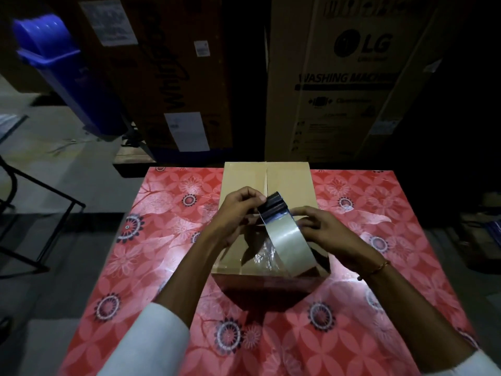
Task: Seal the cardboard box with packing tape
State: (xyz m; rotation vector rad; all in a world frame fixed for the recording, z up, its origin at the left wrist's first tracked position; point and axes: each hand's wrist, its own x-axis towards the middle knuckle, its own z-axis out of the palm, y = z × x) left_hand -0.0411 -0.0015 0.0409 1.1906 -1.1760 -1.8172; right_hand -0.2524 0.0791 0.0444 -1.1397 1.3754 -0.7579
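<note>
Box (287, 185), plain cardboard, sits closed on a red floral tablecloth (379, 240), its centre seam untaped at the far end. Left hand (238, 210) pinches the tape (287, 240) end by the serrated cutter; right hand (330, 232) grips the roll. Tape looks light, thin and sticky, best held by its edges. Dim storeroom, big cartons (349, 77) behind.

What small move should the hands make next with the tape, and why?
Probably lower the tape roll onto the box at its near edge and press the end down. Both the left hand and right hand hold it above the untaped centre seam.
</note>
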